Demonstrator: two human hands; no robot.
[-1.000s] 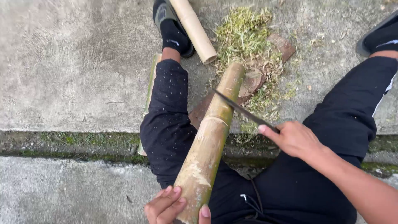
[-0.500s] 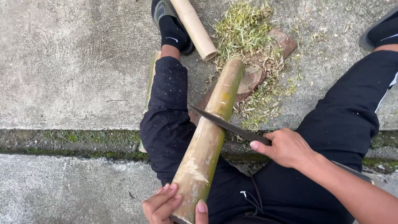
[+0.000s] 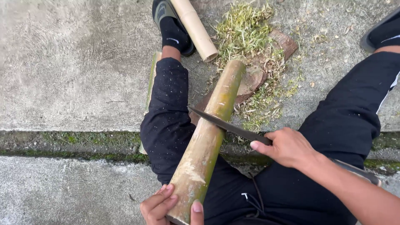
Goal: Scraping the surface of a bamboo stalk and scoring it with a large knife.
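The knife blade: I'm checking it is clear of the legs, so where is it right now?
In the head view, the knife blade lies across the middle of the bamboo pole, between the knees, gripped by the right hand.

single head view, looking steeply down, close over lap and hands, bamboo [image 3: 208, 137] centred, concrete [image 3: 75, 62] beyond

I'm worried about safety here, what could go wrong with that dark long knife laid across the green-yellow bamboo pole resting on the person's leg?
1. The dark long-bladed knife lies across the green-yellow bamboo pole right above the black-trousered left leg; a slip could drive the blade into the thigh.
2. The left hand grips the pole's near end, in line with a stroke sliding toward the body.
3. The round pole might roll, twisting the blade in the right hand.
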